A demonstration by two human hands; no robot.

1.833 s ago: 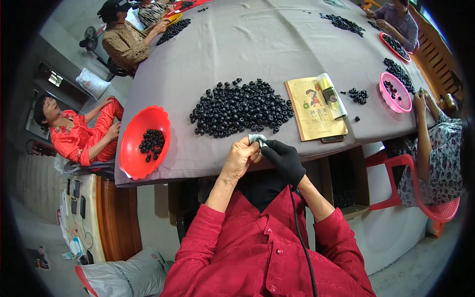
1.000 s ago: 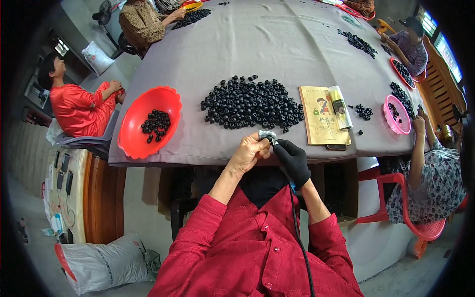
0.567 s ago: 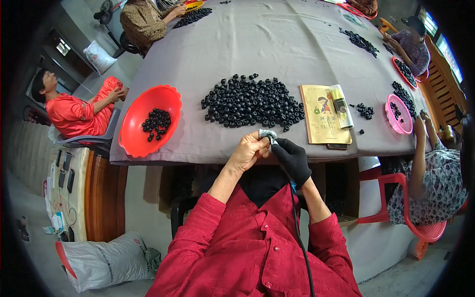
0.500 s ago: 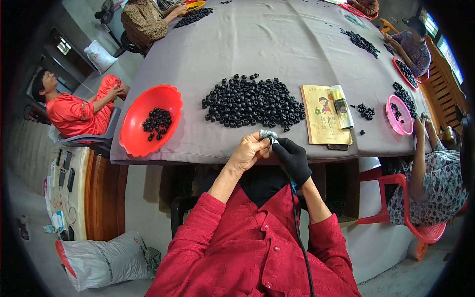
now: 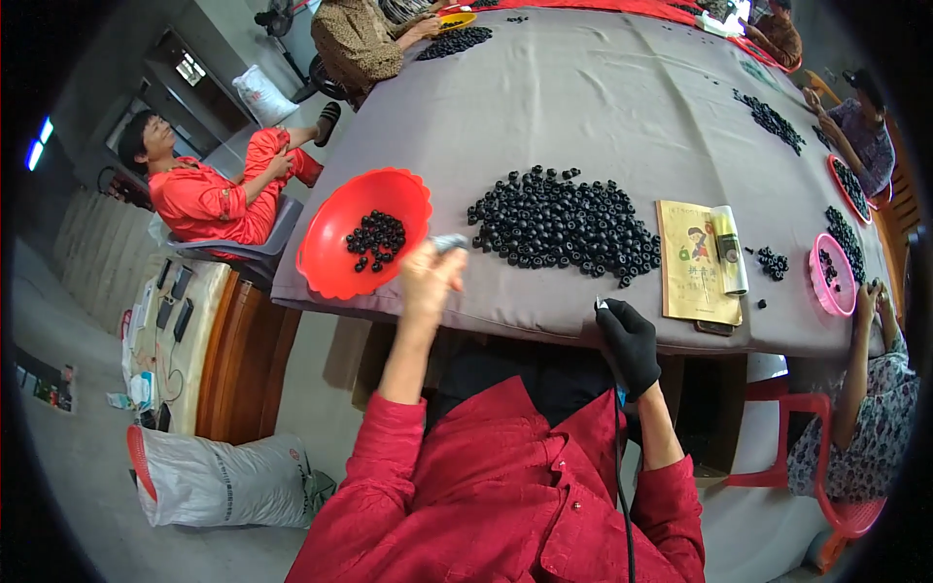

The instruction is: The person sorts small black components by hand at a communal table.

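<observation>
My left hand [image 5: 426, 280], smeared by motion, is beside the right rim of a red scalloped bowl [image 5: 324, 225]. A grey wrap covers one of its fingertips, and whether anything is in its fingers I cannot tell. Inside the bowl lies a small heap of black beads [image 5: 375, 240]. My right hand [image 5: 632, 350], in a black glove, is closed at the table's front edge. From its fingertips pokes a small silver tip [image 5: 601, 304]; the rest of that thing is hidden. Beyond both hands spreads a large pile of black bead-like pieces [image 5: 564, 223].
A yellow booklet [image 5: 688, 262] with a rolled clear packet [image 5: 729, 251] on it lies right of the pile. Farther right stands a pink basket [image 5: 834, 277]. A black cable [image 5: 623, 486] hangs down my front. Other people sit around the grey-covered table [image 5: 544, 97].
My hands were together at the table edge. The left has moved away to the bowl's rim, while the right stays near the edge. The whole view has shifted too.
</observation>
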